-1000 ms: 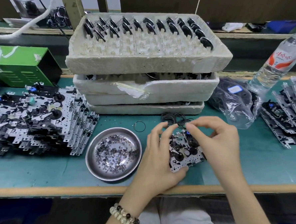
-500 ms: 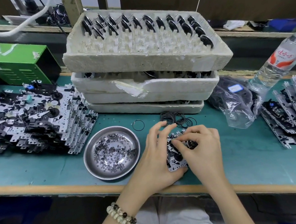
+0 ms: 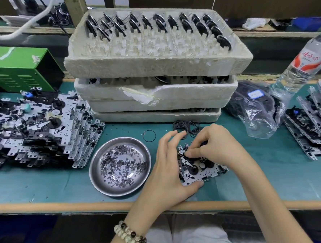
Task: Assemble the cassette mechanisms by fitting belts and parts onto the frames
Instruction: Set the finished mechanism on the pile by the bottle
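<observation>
Bottle [image 3: 302,60], red label script unreadable, bag [image 3: 255,113] sticker blurred, frame [image 3: 197,176] held

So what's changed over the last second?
The right hand came down and left over the frame; its curled fingers now pinch at parts on it. The left hand still holds the frame's left side. Dish and loose belts stayed put.

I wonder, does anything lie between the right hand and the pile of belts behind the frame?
Nothing visible does. The right hand pinches at the frame, and the belt pile lies on the mat just beyond its knuckles.
</observation>
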Action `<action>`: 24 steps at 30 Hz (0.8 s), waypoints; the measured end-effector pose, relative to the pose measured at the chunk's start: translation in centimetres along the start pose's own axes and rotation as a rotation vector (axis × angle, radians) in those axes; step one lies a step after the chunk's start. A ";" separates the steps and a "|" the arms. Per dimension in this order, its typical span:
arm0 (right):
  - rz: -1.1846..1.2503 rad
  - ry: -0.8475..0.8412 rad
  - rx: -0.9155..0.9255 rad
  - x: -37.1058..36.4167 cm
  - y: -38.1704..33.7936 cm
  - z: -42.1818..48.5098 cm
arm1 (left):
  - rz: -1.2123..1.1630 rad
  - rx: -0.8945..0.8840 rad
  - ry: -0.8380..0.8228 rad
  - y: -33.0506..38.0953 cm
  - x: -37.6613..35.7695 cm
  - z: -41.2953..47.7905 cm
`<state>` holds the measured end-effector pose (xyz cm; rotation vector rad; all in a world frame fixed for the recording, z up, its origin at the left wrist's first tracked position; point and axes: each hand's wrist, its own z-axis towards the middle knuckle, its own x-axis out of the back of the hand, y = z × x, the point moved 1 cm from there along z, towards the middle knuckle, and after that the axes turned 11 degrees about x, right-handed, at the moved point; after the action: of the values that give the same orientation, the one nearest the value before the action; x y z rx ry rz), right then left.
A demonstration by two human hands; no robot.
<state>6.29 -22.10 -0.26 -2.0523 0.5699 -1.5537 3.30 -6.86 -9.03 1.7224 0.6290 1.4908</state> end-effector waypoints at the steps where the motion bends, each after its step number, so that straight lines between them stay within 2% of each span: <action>1: 0.026 -0.018 -0.007 0.2 -0.1 0.1 | -0.028 -0.011 -0.003 -0.2 -0.1 0.1; 3: 0.010 -0.026 -0.006 0.4 -0.2 0.3 | -0.021 -0.024 0.004 0.2 0.1 0.1; 6: -0.053 -0.016 -0.019 0.3 -0.3 0.5 | -0.059 -0.152 0.013 0.5 0.0 0.0; 8: -0.084 0.011 -0.012 0.1 -0.3 0.3 | -0.076 -0.159 0.022 0.8 0.1 -0.1; 11: -0.310 0.196 0.060 -0.8 -0.5 -1.0 | -0.076 -0.168 0.032 0.6 0.0 0.0; 16: -0.561 0.448 0.326 -3.8 -1.2 -3.2 | -0.100 -0.169 0.040 0.7 0.0 -0.1; 19: -0.595 0.480 0.405 -4.0 -1.1 -3.3 | -0.093 -0.171 0.027 0.8 0.0 -0.1; 24: -0.609 0.443 0.491 -3.3 -0.3 -3.0 | -0.101 -0.195 0.044 1.0 0.0 -0.1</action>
<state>2.50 -20.29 -1.90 -1.5708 -0.3233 -2.2425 3.11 -7.48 -8.21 1.4925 0.5648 1.4715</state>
